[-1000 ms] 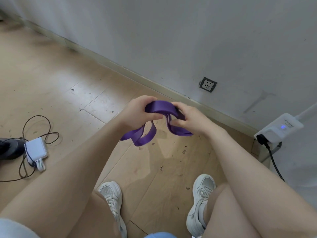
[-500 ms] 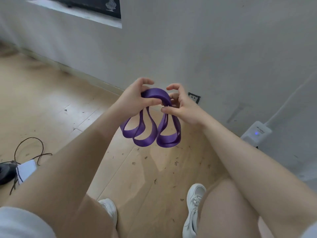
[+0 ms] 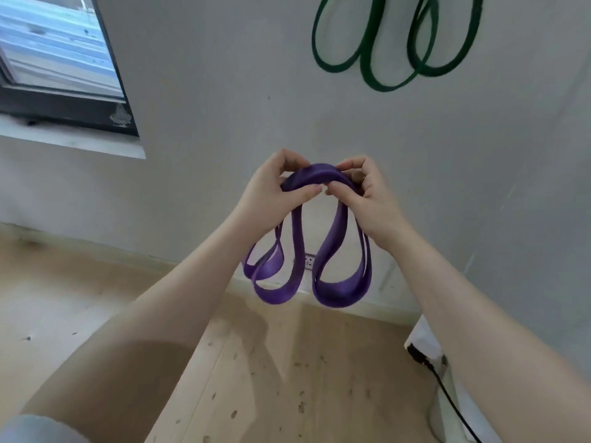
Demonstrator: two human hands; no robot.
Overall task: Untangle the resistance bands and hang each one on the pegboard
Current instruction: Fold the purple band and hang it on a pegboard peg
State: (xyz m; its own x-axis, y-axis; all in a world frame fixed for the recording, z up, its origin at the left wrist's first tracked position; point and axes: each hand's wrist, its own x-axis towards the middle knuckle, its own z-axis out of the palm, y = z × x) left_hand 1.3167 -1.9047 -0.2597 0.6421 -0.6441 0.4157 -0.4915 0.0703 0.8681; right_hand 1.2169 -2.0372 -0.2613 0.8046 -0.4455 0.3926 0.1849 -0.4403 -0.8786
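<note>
Pinching purple band (image 3: 323, 177), left hand (image 3: 271, 193), right hand (image 3: 367, 196) raised

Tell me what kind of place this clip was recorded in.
Probably a plain room at home or a small workout space: bare white wall, wooden floor, a window, and a green resistance band hanging on the wall.

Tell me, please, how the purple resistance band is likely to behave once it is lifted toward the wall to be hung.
The purple band looks floppy: it droops in loose loops below the left hand and right hand. It is probably light, since fingertip pinches carry it. The loops may swing or retangle.
</note>
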